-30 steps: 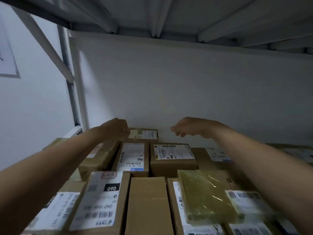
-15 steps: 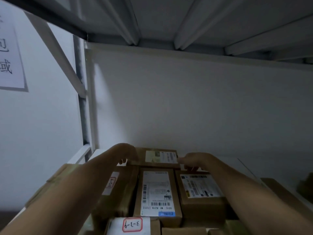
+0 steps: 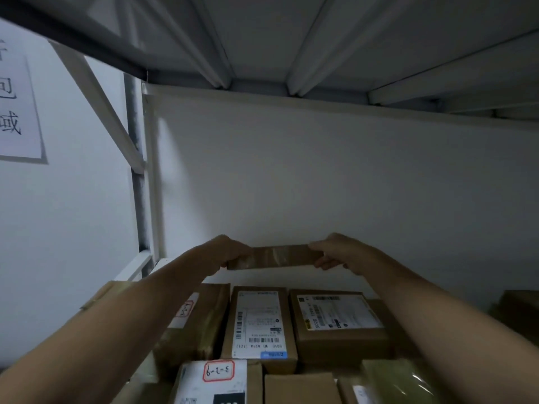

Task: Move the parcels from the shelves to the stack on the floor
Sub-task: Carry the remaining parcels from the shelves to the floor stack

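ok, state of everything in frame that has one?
small parcel: in the air above the others, level, held at both ends
left hand: grips its left end
right hand: grips its right end
long-label parcel: lying flat, label up, no hand on it
red-marked parcel: flat, label up

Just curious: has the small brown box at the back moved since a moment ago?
Yes. The small brown box rose: left hand and right hand hold it clear above the labelled parcel it lay behind.

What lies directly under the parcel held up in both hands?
The parcel hangs clear, left hand and right hand gripping its ends. Below stand the narrow box and the wide box; the shelf behind them is hidden.
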